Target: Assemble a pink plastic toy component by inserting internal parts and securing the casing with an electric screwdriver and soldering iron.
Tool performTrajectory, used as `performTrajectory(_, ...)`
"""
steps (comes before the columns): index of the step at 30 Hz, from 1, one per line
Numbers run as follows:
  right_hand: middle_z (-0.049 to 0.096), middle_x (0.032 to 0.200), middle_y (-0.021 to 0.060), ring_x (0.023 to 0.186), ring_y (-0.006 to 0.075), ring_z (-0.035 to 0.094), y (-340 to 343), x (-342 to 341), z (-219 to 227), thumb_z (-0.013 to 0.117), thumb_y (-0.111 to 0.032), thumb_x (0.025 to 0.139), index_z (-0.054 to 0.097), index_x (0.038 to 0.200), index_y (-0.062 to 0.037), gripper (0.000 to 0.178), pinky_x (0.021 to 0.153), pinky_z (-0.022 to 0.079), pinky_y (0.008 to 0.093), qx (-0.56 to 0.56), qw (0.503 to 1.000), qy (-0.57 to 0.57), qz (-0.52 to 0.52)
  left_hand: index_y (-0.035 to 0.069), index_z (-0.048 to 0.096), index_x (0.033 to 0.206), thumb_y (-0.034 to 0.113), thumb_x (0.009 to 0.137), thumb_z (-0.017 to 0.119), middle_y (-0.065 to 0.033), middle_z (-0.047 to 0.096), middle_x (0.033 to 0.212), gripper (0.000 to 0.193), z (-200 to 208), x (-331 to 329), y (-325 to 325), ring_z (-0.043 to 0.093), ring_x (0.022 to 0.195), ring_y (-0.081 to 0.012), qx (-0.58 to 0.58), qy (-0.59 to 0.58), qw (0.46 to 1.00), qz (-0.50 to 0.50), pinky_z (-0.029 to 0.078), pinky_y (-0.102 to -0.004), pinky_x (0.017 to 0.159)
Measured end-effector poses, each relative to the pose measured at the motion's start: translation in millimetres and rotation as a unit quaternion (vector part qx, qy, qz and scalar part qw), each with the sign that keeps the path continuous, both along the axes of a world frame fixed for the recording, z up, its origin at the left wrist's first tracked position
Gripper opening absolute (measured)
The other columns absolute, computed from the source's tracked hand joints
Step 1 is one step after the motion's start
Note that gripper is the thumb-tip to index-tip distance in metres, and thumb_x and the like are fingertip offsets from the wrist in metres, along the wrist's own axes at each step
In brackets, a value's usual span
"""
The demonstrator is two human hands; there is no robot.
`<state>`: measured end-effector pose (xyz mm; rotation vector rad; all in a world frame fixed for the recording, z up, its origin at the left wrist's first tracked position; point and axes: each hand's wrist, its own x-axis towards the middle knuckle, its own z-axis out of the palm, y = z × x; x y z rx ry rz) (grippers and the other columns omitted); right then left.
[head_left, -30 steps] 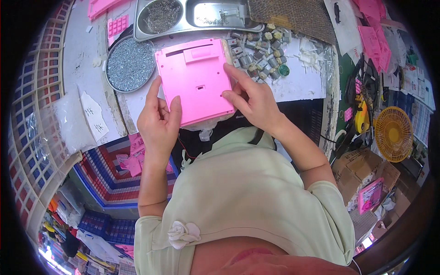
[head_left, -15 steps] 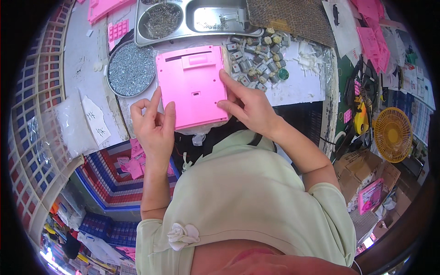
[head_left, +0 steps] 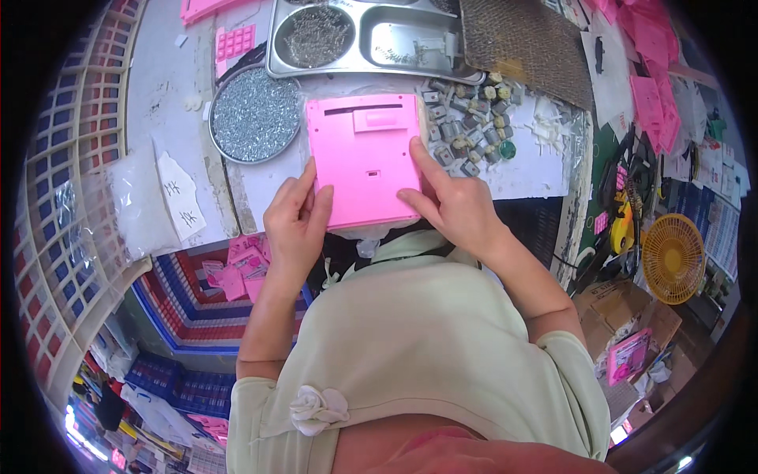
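Observation:
A flat pink plastic case (head_left: 367,158) lies face up at the front edge of the table, with a long slot near its top, a raised rectangular part and a small hole at its middle. My left hand (head_left: 298,217) grips its left edge, thumb on the face and fingers along the side. On the opposite edge, my right hand (head_left: 458,197) holds it with thumb on the face and index finger stretched up the side. Clear plastic film (head_left: 369,234) shows under the case. What the fingers touch underneath is hidden.
A round dish of small screws (head_left: 257,114) stands left of the case. Behind it sits a metal compartment tray (head_left: 335,67) with small metal parts. Small motors (head_left: 466,126) and white plastic pieces (head_left: 549,126) lie to the right. Below left is a crate (head_left: 197,316) with pink parts.
My left hand has closed in against the case's left edge, its fingers less spread. The right hand keeps its hold. The whole view has shifted, so the table appears further right.

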<state>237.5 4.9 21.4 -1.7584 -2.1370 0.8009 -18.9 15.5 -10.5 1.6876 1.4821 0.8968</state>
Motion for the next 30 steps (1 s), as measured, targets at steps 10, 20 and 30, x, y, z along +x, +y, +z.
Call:
performTrajectory(10, 0.067, 0.065, 0.0124, 0.062, 0.0330, 0.069, 42.5, 7.3, 46.6, 0.072, -0.033, 0.089, 0.073, 0.118, -0.0102, 0.037, 0.058, 0.054, 0.0429, -0.006, 0.997, -0.053, 0.057, 0.006, 0.076, 0.106, 0.008, 0.088, 0.075, -0.0057, 0.060, 0.077, 0.018, 13.2, -51.8, 60.2, 0.056, 0.068, -0.0159, 0.088, 0.105, 0.989, 0.063, 0.045, -0.0297, 0.062)
performTrajectory(20, 0.071, 0.097, 0.0050, 0.101, 0.0261, 0.065, 204.5, -136.2, -3.6, 0.072, -0.019, 0.084, 0.076, 0.094, -0.0116, 0.013, 0.083, 0.056, 0.0400, 0.291, 0.868, -0.128, 0.382, 0.011, 0.074, 0.092, 0.020, 0.088, 0.071, -0.0052, 0.068, 0.091, 0.010, -8.2, -70.1, 106.7, 0.063, 0.093, -0.0262, 0.135, 0.283, 0.949, 0.031, 0.039, -0.0435, 0.085)
performTrajectory(30, 0.075, 0.090, 0.0078, 0.097, 0.0282, 0.070, 231.9, -178.1, -15.7, 0.068, -0.023, 0.085, 0.077, 0.088, -0.0088, 0.017, 0.079, 0.058, 0.0432, 0.211, 0.875, -0.181, 0.397, 0.008, 0.069, 0.087, 0.017, 0.088, 0.070, -0.0058, 0.067, 0.085, 0.009, -14.2, -76.1, 108.4, 0.064, 0.084, -0.0259, 0.142, 0.210, 0.966, 0.042, 0.040, -0.0431, 0.077)
